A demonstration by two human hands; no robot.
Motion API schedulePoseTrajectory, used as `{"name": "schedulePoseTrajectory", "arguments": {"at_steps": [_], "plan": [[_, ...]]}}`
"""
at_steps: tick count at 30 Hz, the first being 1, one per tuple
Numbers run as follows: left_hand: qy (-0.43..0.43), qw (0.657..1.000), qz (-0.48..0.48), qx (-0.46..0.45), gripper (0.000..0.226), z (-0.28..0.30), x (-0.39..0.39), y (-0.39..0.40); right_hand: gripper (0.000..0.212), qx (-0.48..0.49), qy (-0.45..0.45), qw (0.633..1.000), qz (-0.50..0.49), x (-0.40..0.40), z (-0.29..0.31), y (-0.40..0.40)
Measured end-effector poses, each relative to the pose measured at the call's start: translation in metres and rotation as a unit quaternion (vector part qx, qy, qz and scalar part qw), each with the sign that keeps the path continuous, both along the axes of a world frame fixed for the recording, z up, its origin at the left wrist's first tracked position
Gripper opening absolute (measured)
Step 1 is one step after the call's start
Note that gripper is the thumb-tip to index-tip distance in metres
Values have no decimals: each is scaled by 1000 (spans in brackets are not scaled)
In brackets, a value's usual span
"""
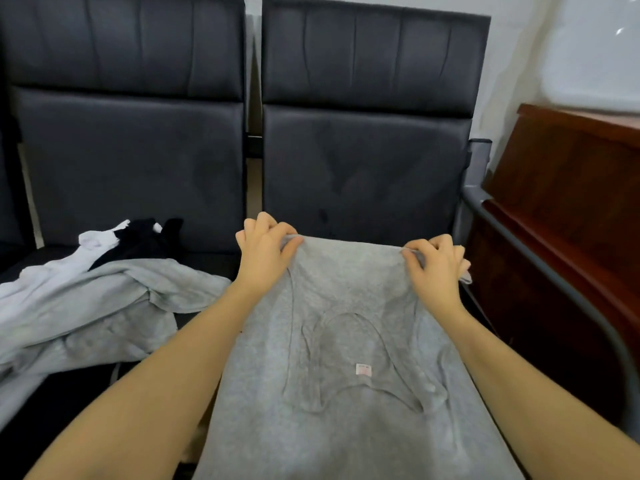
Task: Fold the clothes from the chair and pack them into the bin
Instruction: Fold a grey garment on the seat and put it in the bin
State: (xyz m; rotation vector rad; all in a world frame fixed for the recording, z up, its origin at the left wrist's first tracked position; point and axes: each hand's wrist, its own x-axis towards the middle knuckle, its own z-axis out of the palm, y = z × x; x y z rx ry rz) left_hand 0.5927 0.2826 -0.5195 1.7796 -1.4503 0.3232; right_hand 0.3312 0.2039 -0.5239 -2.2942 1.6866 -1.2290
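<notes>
A light grey garment (pixel 346 306) lies spread flat on the seat of the right dark chair (pixel 363 161), a small white label showing near its neckline. My left hand (pixel 265 249) pinches the garment's far left corner. My right hand (pixel 436 266) pinches the far right corner, fingers curled round the cloth edge. Both arms reach forward over the fabric. The bin is out of view.
On the left chair (pixel 131 150) lies a heap of clothes: a grey piece (pixel 114 306), a white piece (pixel 100 240) and a black piece (pixel 145 239). A dark wooden cabinet (pixel 571 209) stands at the right, beside the chair's grey metal armrest (pixel 540 265).
</notes>
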Motion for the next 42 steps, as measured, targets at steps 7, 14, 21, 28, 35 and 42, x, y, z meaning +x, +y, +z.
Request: {"name": "schedulePoseTrajectory", "arguments": {"at_steps": [7,14,21,28,35,42], "plan": [[34,999,14,-3,18,-5,-21,62,13,15,-25,999,19,-30,-4,64],[67,998,9,12,20,-6,-52,146,9,34,-41,998,45,-67,1,142],[65,997,2,35,35,-38,-73,213,6,93,-36,991,85,-100,-21,208],[20,998,18,-48,51,-75,-87,253,11,120,-32,988,94,-116,-44,252],[-79,977,21,196,61,-89,-107,258,45,248,225,939,79,-107,-70,249],[-43,893,-26,447,70,-109,-109,239,58,296,306,900,91,-96,-97,230]]}}
